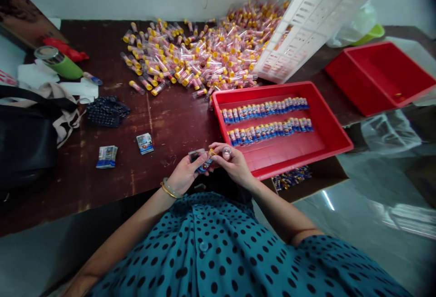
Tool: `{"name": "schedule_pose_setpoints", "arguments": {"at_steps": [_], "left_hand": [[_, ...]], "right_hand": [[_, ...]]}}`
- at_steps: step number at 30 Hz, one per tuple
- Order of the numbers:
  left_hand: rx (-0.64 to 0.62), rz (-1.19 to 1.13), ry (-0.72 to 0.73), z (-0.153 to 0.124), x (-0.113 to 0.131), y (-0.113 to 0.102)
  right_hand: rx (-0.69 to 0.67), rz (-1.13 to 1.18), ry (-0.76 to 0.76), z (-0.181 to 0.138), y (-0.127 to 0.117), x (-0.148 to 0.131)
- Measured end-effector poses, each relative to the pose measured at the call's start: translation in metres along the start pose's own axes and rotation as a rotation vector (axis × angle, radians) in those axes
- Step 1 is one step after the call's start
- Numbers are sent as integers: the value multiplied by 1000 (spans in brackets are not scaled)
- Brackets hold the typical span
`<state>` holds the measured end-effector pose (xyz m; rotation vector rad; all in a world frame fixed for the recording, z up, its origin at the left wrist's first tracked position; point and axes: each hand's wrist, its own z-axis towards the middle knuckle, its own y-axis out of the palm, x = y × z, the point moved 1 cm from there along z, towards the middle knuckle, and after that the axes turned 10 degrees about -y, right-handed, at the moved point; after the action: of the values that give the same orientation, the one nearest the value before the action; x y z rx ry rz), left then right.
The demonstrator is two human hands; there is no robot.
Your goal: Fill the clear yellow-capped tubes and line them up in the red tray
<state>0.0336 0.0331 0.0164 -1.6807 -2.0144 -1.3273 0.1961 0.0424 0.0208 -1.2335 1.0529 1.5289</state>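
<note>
My left hand (pixel 185 172) is closed on a small stack of printed labels (pixel 199 157) held just above the table's front edge. My right hand (pixel 233 163) pinches a small clear tube (pixel 226 152), open end up, right beside the labels. The two hands touch at the fingertips. A red tray (pixel 335 136) just right of my hands holds two rows of labelled tubes (pixel 269 120). A big heap of clear tubes with yellow caps (pixel 200 56) lies at the back of the dark wooden table (pixel 170 124).
Two small label stacks (pixel 106 156) (pixel 145 143) lie left of my hands. A black bag (pixel 27 138), a dark cloth (pixel 107 111) and a green bottle (pixel 59 63) sit at the left. A white crate (pixel 306 24) leans at the back; a second red tray (pixel 378 74) stands far right.
</note>
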Motion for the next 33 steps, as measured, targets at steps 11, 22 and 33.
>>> {"name": "schedule_pose_setpoints", "arguments": {"at_steps": [11, 22, 33], "left_hand": [[213, 93, -156, 11, 0, -7], [276, 19, -211, 21, -8, -17], [59, 185, -152, 31, -7, 18]], "right_hand": [[522, -858, 172, 46, -287, -41], [653, -1089, 462, 61, -412, -25], [323, -648, 200, 19, -269, -23]]}}
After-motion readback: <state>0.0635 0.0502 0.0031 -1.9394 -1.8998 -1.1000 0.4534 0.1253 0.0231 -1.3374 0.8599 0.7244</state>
